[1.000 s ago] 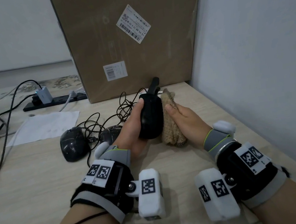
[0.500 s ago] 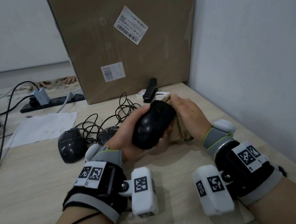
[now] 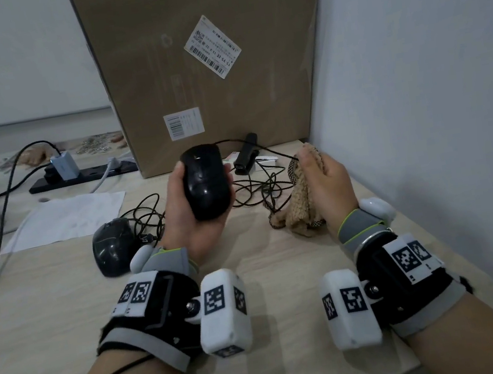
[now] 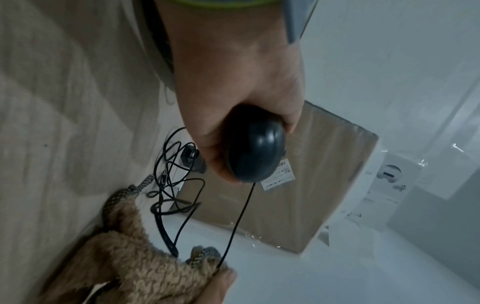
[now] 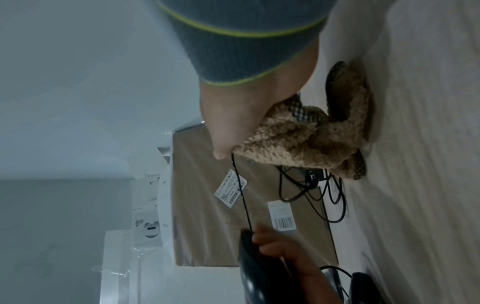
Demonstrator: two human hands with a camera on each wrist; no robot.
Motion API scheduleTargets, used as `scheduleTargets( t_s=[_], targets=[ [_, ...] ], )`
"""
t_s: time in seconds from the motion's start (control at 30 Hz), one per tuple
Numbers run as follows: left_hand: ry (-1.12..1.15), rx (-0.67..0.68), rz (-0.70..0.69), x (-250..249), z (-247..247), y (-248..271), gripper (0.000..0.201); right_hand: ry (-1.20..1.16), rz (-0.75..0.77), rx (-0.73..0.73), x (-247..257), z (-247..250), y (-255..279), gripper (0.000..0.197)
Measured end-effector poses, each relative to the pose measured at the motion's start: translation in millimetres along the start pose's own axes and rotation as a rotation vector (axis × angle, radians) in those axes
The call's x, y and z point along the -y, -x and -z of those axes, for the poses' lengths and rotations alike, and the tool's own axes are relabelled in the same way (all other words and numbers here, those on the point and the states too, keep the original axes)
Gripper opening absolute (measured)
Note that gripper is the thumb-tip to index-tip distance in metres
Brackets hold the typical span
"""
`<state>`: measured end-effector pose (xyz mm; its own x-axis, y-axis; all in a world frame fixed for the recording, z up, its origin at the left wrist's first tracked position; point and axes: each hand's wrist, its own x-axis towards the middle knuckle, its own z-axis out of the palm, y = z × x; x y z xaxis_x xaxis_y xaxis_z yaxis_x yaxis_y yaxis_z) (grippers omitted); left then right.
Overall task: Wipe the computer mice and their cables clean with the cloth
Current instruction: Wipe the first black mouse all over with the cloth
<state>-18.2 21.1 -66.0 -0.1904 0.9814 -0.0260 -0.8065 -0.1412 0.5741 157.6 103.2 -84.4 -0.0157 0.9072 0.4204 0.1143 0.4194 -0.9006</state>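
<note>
The left hand (image 3: 193,214) gripped the glossy black computer mouse (image 3: 205,182); its thin black cable (image 3: 260,148) ran rightward into the fuzzy tan cloth (image 3: 300,201), pinched by the right hand (image 3: 327,181).

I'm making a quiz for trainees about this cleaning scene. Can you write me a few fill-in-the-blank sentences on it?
1. The left hand holds a black ____ off the table.
2. The right hand grips the tan ____, pinching the cable in it.
3. A second mouse lies on the table to the ____ of the left hand.
4. Behind both hands stands a cardboard ____.

Missing words: mouse; cloth; left; box
</note>
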Motion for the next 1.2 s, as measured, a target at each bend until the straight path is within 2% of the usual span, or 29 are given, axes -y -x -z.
scheduleTargets(
  t_s=[0.13,0.3,0.43,0.57,0.63,0.7,0.77,0.87,1.03,1.2],
  targets=[
    [-0.112,0.078,0.151,11.3,-9.0,6.4,0.051,-0.034,0.027,0.163,1.8,-2.8,4.9,0.037],
    [-0.159,0.111,0.223,16.2,-13.7,10.4,0.05,0.033,0.032,0.426,4.0,-4.6,12.4,0.023],
    [-0.198,0.102,0.193,14.1,-13.8,10.3,0.052,0.042,0.037,0.477,7.2,-5.6,14.3,0.033],
    [-0.166,0.058,0.091,9.3,-9.2,4.6,0.052,0.097,0.039,0.501,2.8,-4.8,11.7,0.044],
    [-0.094,0.025,-0.017,1.0,-6.9,0.8,0.05,0.209,0.076,0.462,-1.2,-1.8,7.2,0.046],
    [-0.022,-0.02,-0.137,-13.2,-3.6,-1.3,0.046,0.495,0.127,0.368,-2.6,1.1,3.1,0.049],
    [0.026,-0.044,-0.215,-25.3,-0.3,-1.1,0.044,0.689,0.152,0.243,-0.4,3.2,2.1,0.043],
    [0.03,-0.064,-0.244,-26.2,0.6,-0.3,0.041,0.725,0.144,0.129,3.0,6.3,1.1,0.028],
    [-0.177,-0.062,-0.082,-9.0,-8.1,1.7,0.043,0.413,0.169,-0.02,6.7,5.9,1.4,0.033],
    [-0.309,0.066,0.113,4.0,-17.5,10.1,0.05,0.325,0.239,0.067,2.5,1.7,2.1,0.043]
  ],
)
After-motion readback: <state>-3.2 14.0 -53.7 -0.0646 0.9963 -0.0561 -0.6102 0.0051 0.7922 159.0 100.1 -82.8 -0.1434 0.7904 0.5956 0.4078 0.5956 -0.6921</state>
